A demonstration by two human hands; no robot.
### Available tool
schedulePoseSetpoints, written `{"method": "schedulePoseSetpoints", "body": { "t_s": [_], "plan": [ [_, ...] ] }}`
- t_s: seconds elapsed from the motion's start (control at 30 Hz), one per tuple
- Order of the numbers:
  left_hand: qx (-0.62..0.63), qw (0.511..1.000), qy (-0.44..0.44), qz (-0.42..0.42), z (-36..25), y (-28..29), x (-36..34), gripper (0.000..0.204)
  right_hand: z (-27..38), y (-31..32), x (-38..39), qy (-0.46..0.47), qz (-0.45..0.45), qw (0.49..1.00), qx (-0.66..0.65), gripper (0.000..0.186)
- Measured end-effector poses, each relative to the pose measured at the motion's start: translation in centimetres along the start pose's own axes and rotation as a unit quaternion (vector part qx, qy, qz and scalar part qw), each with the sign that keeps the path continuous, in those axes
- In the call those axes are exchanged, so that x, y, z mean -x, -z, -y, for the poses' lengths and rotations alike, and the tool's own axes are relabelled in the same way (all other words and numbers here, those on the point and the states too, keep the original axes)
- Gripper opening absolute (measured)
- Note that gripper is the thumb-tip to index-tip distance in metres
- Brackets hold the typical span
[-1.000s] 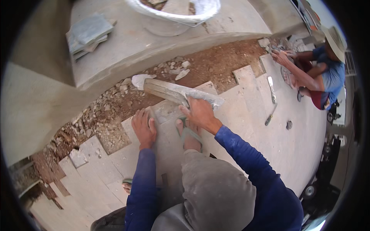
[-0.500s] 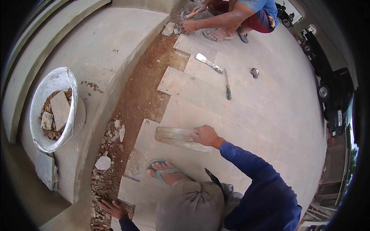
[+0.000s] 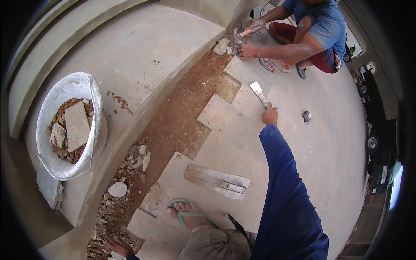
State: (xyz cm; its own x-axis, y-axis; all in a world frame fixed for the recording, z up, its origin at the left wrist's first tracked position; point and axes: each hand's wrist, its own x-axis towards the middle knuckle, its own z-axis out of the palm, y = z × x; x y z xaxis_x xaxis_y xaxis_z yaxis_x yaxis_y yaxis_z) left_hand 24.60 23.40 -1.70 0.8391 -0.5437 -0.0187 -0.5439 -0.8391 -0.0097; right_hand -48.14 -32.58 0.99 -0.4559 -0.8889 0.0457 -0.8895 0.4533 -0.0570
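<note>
One scraper is met by the curled right hand, grip unclear; rubble is found beside the spread left hand. Tool pick-up is suggested; secure grasping is required.

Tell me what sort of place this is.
Probably a building's forecourt under construction or repair: paving slabs end raggedly at bare soil, a bucket holds rubble, and a dark vehicle stands nearby.

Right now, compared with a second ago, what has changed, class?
The right hand has let go of the float, which now lies on the tiles, and reached forward to the scraper; its grip is unclear. The left hand has moved from tiles toward rubble. The bucket stays on the ledge.
</note>
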Motion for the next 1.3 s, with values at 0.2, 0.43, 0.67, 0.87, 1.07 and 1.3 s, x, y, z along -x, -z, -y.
{"method": "schedulePoseSetpoints", "body": {
  "t_s": [0.2,0.43,0.67,0.87,1.07,1.3],
  "plan": [
    [-0.027,0.959,0.274,-0.074,5.5,-4.7,6.6,0.073,5.6,1.7,7.5,0.177,-0.185,0.961,-0.107,0.041],
    [0.088,0.838,0.535,-0.064,0.6,-6.2,9.4,0.087,15.0,16.2,18.1,0.237,-0.074,0.846,-0.472,0.020],
    [0.056,0.831,0.554,-0.006,0.8,-5.4,11.4,0.091,32.1,14.5,41.9,0.197,0.384,0.521,-0.736,0.013],
    [0.091,0.831,0.549,0.011,-0.5,-4.5,11.9,0.093,39.8,9.9,53.1,0.314,0.487,0.418,-0.700,0.033],
    [0.103,0.834,0.542,-0.002,-1.2,-4.8,10.8,0.090,40.9,2.9,57.2,0.373,0.509,0.469,-0.618,0.034],
    [0.100,0.827,0.553,-0.001,-0.4,-5.2,11.2,0.090,41.3,4.3,59.2,0.347,0.508,0.465,-0.636,0.034]
  ]
}}
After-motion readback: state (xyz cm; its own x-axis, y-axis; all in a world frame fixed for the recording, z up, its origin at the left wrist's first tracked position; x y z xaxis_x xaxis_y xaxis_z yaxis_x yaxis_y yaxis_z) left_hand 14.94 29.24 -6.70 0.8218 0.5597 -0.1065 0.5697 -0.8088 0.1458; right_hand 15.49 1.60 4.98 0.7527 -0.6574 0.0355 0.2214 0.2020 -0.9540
